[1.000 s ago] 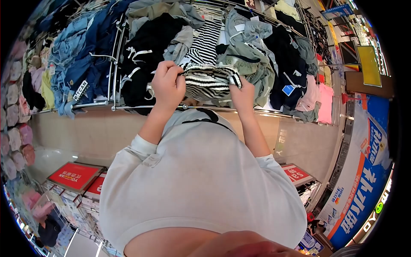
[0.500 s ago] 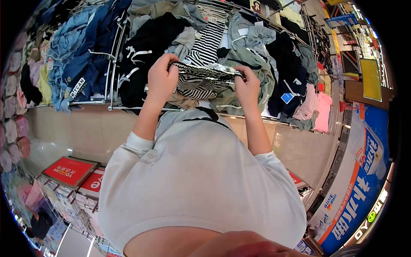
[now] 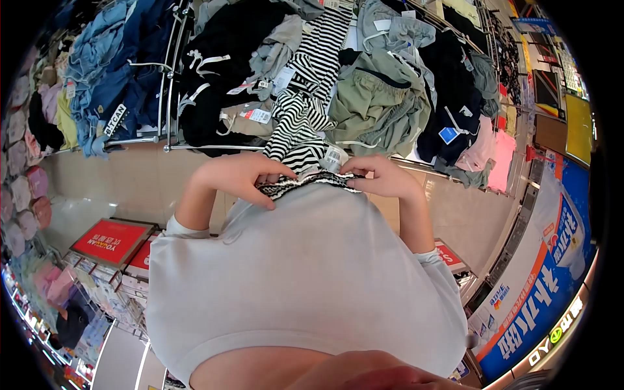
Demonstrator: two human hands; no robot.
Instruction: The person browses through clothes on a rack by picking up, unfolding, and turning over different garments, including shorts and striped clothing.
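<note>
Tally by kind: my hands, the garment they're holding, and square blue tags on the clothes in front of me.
Bare hands, left hand and right hand: 2
Black-and-white striped fabric garment: 1
Square blue card tag: 1
Total: 4

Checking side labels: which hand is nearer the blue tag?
Right. The right hand is below and left of the blue tag in view; the left hand is farther left.

Bright, even store light falls on the white shirt point(image 3: 305, 273), with only soft shadows in its folds. Left of the shirt, the floor point(image 3: 123, 188) throws back a pale glare. Far right of it, the lit sign point(image 3: 559, 331) glows. Everything bends towards a black round border, where the small details smear.
</note>
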